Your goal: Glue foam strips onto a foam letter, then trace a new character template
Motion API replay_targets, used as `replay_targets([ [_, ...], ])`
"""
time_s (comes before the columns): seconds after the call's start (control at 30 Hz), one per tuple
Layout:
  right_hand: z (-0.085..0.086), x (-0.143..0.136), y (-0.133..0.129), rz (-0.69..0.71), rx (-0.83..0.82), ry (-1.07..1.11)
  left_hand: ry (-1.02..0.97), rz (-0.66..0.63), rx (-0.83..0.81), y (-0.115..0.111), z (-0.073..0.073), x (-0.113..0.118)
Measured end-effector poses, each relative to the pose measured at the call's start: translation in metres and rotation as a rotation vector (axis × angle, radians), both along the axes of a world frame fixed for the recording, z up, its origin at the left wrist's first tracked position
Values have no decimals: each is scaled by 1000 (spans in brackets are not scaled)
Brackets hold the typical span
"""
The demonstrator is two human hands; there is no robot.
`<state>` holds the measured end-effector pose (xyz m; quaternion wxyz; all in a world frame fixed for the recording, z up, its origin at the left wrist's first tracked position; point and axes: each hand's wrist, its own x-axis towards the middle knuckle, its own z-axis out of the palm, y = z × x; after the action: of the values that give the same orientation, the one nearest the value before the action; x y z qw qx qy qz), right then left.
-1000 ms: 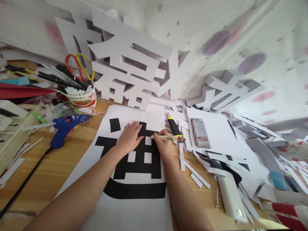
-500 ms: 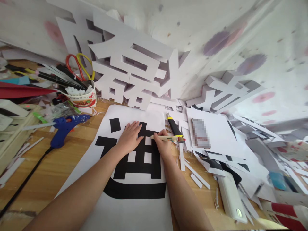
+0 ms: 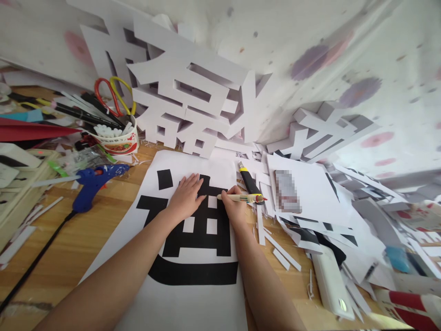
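A large white sheet of paper (image 3: 134, 271) lies on the wooden table, with black character pieces (image 3: 206, 238) on it. My left hand (image 3: 185, 195) rests flat on the black shape, fingers stretched and thumb apart. In my right hand (image 3: 234, 207) a multicolour pen (image 3: 246, 198) is gripped near its tip, which meets the edge of a small white square in the character. The pen's rear end points right, over a black and yellow utility knife (image 3: 248, 179). A separate black square (image 3: 164, 179) sits at the sheet's upper left.
Left stand a blue glue gun (image 3: 84, 191) with its cord and a paper cup (image 3: 119, 143) holding scissors (image 3: 113, 96) and pens. White 3D characters (image 3: 193, 92) lean at the back. Paper strips, a blurred phone (image 3: 288, 191) and a white power bank (image 3: 330, 280) lie right.
My right hand and the pen have shifted very slightly to the right. My left hand and the paper stay in place.
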<state>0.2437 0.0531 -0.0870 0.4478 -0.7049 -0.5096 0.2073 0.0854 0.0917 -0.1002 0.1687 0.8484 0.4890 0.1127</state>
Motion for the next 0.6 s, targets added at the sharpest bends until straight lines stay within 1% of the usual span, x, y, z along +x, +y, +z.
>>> replay_targets([
  [0.17,0,0,0,30,-5,25,9,1,9,0,0,0],
  [0.33,1,0,0,8,-4,11,-4,0,3,0,-1,0],
  [0.6,0,0,0,17,-4,22,13,-4,-5,0,1,0],
])
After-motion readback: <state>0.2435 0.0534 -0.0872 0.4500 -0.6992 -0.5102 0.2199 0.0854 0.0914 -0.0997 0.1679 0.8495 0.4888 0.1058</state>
